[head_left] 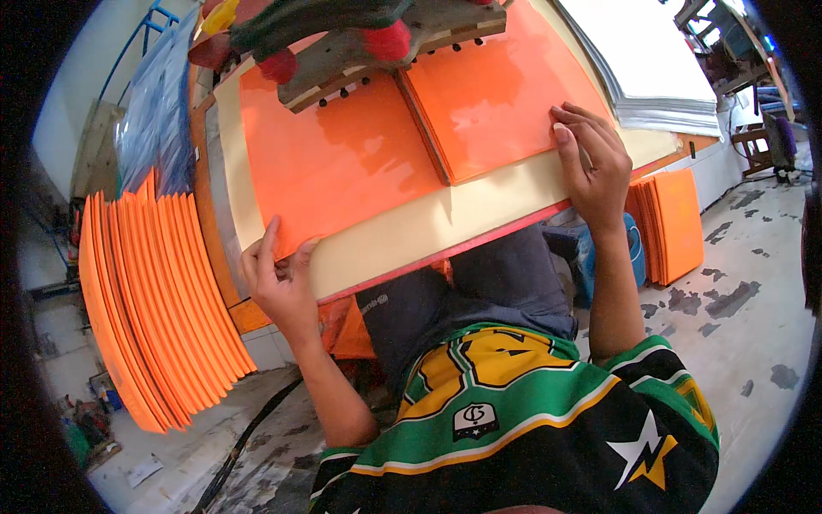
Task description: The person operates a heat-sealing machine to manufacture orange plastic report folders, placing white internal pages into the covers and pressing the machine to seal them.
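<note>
A wide glossy orange sheet point(338, 163) lies on a cream board point(428, 227) on the work table. My left hand point(278, 278) pinches the sheet's near left corner between thumb and fingers. A second orange panel point(497, 94) lies beside it on the right, and my right hand point(591, 158) presses flat on that panel's near right corner. A wooden press block point(377, 51) with red pads sits over the far edge of both sheets.
A fanned row of orange sheets point(154, 308) stands at the left. A stack of white sheets point(651, 64) lies at the far right of the table. More orange sheets point(668, 223) lean under the table at right. A black cable point(248, 437) runs across the stained floor.
</note>
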Tool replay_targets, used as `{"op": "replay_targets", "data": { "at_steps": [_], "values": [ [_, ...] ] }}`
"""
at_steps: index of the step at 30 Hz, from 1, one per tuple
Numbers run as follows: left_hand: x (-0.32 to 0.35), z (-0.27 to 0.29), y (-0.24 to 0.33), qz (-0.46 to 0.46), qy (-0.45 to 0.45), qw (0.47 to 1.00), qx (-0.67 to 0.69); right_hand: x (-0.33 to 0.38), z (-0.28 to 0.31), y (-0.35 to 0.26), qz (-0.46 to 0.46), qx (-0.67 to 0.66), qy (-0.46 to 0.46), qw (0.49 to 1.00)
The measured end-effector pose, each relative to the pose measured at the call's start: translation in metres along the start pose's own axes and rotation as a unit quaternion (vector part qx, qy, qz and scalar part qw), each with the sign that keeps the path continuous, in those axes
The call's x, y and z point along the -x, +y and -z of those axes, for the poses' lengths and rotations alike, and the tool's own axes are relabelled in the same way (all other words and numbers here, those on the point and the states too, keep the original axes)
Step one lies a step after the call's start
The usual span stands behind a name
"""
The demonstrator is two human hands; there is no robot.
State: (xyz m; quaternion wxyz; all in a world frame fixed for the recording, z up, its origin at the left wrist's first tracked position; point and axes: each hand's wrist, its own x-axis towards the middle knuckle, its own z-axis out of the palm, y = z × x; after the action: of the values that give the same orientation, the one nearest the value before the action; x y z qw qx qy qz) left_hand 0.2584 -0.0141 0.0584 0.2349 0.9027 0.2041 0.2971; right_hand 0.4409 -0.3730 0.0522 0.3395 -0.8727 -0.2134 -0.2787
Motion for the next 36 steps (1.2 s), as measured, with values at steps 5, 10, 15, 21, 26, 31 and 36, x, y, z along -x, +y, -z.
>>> {"op": "replay_targets", "data": {
  "at_steps": [5, 10, 15, 21, 26, 31, 36],
  "values": [
    [-0.0004, 0.0003, -0.0032, 0.009, -0.004, 1.000, 0.013, 0.0002, -0.0001, -0.0011, -0.005, -0.010, 0.003, 1.000],
    [-0.0010, 0.0012, -0.0032, 0.003, -0.005, 1.000, 0.003, 0.0001, -0.0014, -0.0001, -0.002, -0.013, 0.003, 1.000],
    [-0.0003, 0.0017, -0.0034, 0.008, -0.012, 1.000, 0.009, 0.0000, -0.0006, -0.0025, -0.012, -0.014, -0.002, 1.000],
    [0.0005, 0.0016, -0.0038, 0.007, -0.011, 1.000, 0.004, -0.0004, 0.0000, -0.0042, -0.014, -0.012, 0.003, 1.000],
    [0.0004, 0.0019, -0.0044, 0.015, -0.017, 1.000, 0.010, 0.0002, 0.0004, -0.0043, -0.019, -0.015, -0.001, 1.000],
    [0.0003, 0.0011, -0.0044, 0.011, -0.012, 1.000, 0.014, 0.0003, -0.0006, -0.0042, -0.024, -0.018, 0.000, 1.000],
    [-0.0007, 0.0014, -0.0041, 0.003, -0.013, 1.000, 0.002, 0.0004, -0.0007, -0.0039, -0.021, -0.011, -0.003, 1.000]
  ]
}}
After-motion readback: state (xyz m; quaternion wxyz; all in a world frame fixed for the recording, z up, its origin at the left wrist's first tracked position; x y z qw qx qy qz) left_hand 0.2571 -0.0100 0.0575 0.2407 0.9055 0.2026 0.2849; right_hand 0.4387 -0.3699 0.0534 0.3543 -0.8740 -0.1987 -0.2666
